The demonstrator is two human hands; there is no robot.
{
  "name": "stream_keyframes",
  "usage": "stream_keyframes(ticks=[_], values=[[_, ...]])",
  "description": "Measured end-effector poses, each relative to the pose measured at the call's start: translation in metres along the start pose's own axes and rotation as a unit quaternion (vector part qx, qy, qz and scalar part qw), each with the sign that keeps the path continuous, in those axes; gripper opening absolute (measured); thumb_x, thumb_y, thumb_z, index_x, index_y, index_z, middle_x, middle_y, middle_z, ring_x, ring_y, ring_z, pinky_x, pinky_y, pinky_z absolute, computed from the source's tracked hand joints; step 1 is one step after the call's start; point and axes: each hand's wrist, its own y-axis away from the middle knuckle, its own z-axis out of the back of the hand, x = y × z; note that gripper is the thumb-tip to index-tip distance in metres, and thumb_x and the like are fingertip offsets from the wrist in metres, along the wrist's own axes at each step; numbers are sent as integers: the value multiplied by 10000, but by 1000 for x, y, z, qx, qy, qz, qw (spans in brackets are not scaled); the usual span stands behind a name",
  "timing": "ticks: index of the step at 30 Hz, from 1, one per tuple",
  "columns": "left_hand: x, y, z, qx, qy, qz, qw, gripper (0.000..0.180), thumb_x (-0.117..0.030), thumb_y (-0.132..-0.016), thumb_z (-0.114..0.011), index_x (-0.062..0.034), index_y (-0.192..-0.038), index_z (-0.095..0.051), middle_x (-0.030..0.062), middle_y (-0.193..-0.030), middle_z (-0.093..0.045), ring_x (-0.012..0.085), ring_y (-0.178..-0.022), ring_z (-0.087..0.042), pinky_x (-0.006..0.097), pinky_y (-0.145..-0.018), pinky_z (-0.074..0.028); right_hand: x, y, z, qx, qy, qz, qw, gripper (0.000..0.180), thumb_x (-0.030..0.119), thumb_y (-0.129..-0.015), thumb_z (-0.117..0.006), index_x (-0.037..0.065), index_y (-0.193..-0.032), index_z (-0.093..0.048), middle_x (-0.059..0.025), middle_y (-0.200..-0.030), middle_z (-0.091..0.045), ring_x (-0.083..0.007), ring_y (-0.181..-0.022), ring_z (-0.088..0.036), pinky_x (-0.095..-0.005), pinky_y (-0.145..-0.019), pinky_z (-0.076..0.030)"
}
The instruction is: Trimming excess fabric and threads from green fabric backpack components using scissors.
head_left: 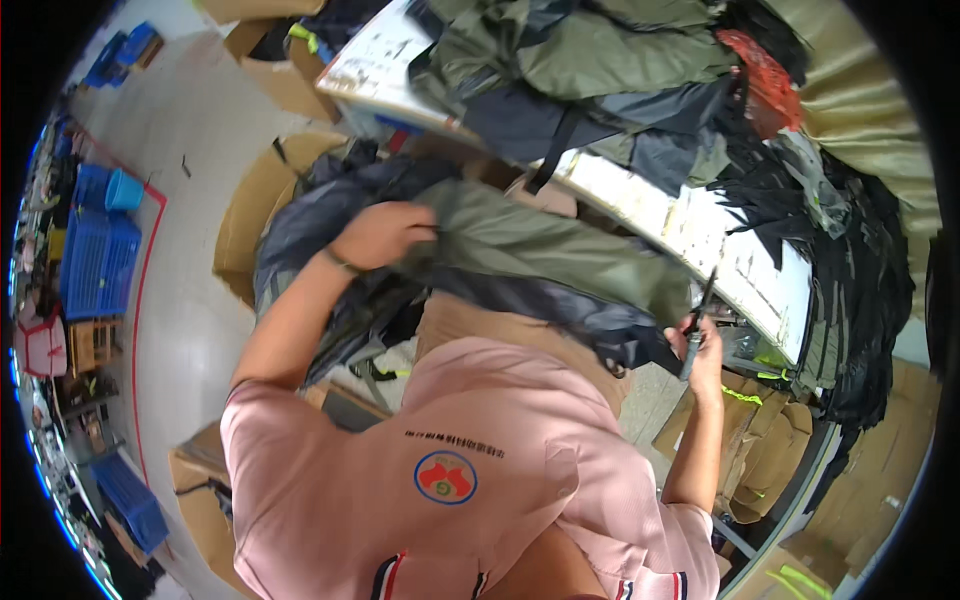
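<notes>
A long olive-green and dark navy garment (560, 250) is stretched across in front of my body, slightly blurred. My left hand (385, 235) is closed on its left part, knuckles up, beside a bunched dark heap of similar fabric (320, 205). At the garment's right end, my right hand (703, 350) is closed around what looks like a pair of scissors (708, 298), its dark pointed end upward. The dark edge of the garment meets the fingers there; whether they also pinch it is hard to make out.
Beyond the garment stands a white worktable (660, 215) piled with olive and dark garments (600, 60) and a red plastic bag (762, 85). Cardboard boxes (250, 225) stand at left and right. Black strips (850, 290) hang at the right. Blue crates (100, 262) line the far left.
</notes>
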Motion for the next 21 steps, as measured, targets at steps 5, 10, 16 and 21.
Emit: stream_keyframes(ticks=[5,10,16,21], values=[[138,125,35,88,-299,444,840,261,-269,-812,-618,-55,-961,-635,174,-990,-667,367,-952,-627,452,-803,-508,15,-20,-7,-32,-81,23,996,151,-73,-829,-611,43,-871,-524,-16,-857,-557,-84,-781,-546,-259,-736,-538],[248,356,8,280,-143,664,679,539,-264,-548,-822,-98,-1050,-717,153,-1122,-659,333,-1066,-610,429,-927,-479,50,-80,-13,-66,-49,135,987,190,-29,-779,-701,29,-859,-539,-14,-791,-583,-89,-736,-557,-255,-716,-513],[180,145,37,341,-272,385,813,346,-338,-774,-686,-34,-939,-690,203,-967,-674,365,-898,-643,435,-734,-504,152,-170,-19,-114,69,294,946,291,58,-730,-734,17,-937,-533,-126,-868,-628,-280,-811,-631,-347,-745,-485],[92,-55,126,-137,4,188,973,225,-150,-835,-664,-15,-983,-562,104,-832,-608,214,-762,-575,334,-698,-479,242,-251,-39,-179,205,403,874,303,-48,-691,-617,28,-965,-510,-176,-987,-639,-385,-955,-599,-456,-768,-483]])
